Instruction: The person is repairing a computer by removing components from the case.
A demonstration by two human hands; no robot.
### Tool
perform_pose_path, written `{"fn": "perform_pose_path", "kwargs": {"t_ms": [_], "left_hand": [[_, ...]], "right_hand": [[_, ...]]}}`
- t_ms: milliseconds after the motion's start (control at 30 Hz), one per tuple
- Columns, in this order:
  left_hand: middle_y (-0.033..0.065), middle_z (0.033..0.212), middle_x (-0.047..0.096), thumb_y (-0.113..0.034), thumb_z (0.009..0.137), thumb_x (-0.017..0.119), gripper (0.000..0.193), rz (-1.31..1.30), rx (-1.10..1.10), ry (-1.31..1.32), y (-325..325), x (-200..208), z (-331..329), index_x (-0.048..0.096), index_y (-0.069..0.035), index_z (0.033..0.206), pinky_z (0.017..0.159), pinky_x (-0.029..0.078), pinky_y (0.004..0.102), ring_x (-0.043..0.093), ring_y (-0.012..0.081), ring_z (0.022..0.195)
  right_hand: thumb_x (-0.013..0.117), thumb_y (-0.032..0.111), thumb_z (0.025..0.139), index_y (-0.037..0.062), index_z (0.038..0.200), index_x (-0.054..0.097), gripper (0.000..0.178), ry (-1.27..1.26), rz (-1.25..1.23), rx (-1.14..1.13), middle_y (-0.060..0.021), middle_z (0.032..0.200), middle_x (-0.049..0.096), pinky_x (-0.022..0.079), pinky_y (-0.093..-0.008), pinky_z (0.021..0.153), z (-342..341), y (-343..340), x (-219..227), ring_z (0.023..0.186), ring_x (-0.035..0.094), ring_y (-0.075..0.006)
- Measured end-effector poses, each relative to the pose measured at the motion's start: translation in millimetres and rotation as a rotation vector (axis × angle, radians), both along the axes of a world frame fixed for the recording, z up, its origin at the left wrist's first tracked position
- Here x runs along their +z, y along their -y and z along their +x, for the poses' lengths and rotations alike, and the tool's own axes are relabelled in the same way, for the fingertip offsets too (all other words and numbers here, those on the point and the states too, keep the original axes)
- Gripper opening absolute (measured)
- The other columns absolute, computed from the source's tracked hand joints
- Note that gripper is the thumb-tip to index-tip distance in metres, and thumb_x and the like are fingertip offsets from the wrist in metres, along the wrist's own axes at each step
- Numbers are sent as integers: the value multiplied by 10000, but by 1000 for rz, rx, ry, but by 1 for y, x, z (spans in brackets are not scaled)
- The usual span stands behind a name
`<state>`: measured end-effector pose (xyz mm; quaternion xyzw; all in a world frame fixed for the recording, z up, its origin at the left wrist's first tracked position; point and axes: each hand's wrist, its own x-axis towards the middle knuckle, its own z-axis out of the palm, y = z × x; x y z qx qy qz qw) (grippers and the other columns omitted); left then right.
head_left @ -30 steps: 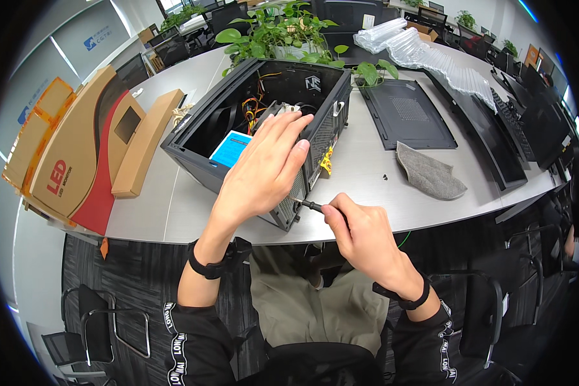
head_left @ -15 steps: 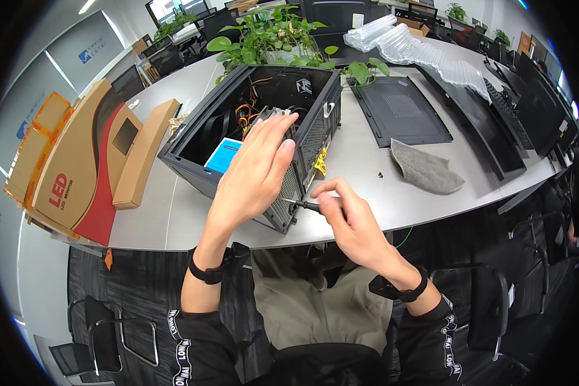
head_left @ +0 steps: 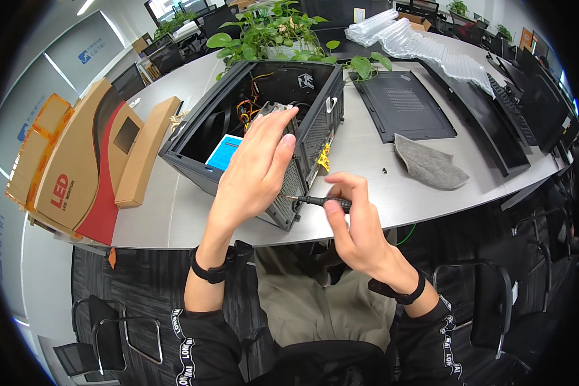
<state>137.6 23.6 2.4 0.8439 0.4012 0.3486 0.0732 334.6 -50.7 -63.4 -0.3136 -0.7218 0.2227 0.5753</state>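
An open black computer case point(head_left: 185, 172) lies near the table's front edge, its inside showing orange wires point(head_left: 243, 110) and a blue-labelled part point(head_left: 224, 152). Over it, my left hand point(head_left: 254, 167) lies with straight fingers stretched across the case's inner parts; the palm hides what is beneath. My right hand point(head_left: 361, 237) holds the dark handle of a screwdriver point(head_left: 316, 201) between thumb and curled fingers. The thin shaft points left at the perforated rear panel point(head_left: 283, 209) of the case, just below my left hand. Whether its tip sits on a screw I cannot tell.
A cardboard monitor box point(head_left: 77, 186) and a narrow carton point(head_left: 149, 154) stand at left. On the right are a black side panel point(head_left: 408, 112), a grey cloth point(head_left: 428, 164), small dark screws point(head_left: 385, 170), a long black panel point(head_left: 479, 125) and bubble wrap point(head_left: 424, 51). Behind is a plant point(head_left: 270, 32).
My right hand has shifted slightly right and its fingers have rolled along the screwdriver handle, leaving more of it visible. My left hand stays put on the case.
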Motion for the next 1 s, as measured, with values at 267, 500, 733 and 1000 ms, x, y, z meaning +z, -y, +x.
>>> {"fn": "perform_pose_path", "kwargs": {"t_ms": [267,500,733,1000], "left_hand": [[241,1449,565,-233,1112,415,436,17,2,34,1,-1,1,515,3,1465,1241,290,474,480,409,1413],[265,1399,590,-253,1109,434,432,34,-8,57,0,-3,1,530,12,1437,1235,307,502,510,441,1366],[215,1493,546,-239,1126,381,448,-2,6,15,3,2,1,504,-6,1488,1247,270,443,448,380,1460],[218,1495,544,-250,1127,382,452,-15,3,9,3,3,0,508,-5,1485,1246,272,447,444,383,1463]], "right_hand": [[619,39,1014,-13,1347,462,372,19,114,-87,-124,769,578,467,-396,552,-6,-5,-13,581,606,-289],[627,33,1002,2,1338,469,373,79,-160,-83,-86,749,560,457,-383,534,-1,3,-10,538,554,-251],[620,64,1017,4,1339,455,367,-2,17,-89,-127,760,582,467,-392,542,-8,-2,-11,578,609,-287],[629,13,998,5,1323,462,365,168,-246,-143,-135,768,594,483,-410,571,-2,7,-3,617,626,-336]]}}
